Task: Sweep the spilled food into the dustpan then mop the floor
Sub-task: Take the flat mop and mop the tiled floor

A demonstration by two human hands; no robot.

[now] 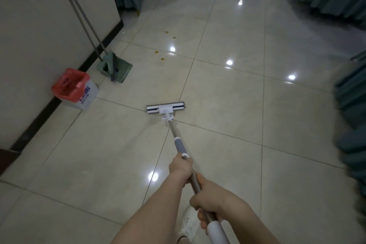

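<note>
Where the wall meets the tiled floor [247, 105] at the left, one bin [76, 89] lined with a red bag stands beside one green dustpan [116, 68], and one broom [113, 65] rests inside the pan. Two long handles lean up the wall, their tops cut off by the frame. Five small orange food bits [156, 52] lie scattered on the tiles farther off, right of the dustpan; what they are is hard to make out. One flat mop [166, 107] lies head-down on the floor at centre, near the bin. The left hand [181, 166] closes its grip on the mop pole just below the grey sleeve, arm stretched forward. The right hand [208, 197] is clenched on the pole nearer in, above the white end. One white shoe [189, 224] shows partly under the arms. Green draped furniture at the right is blurred.
</note>
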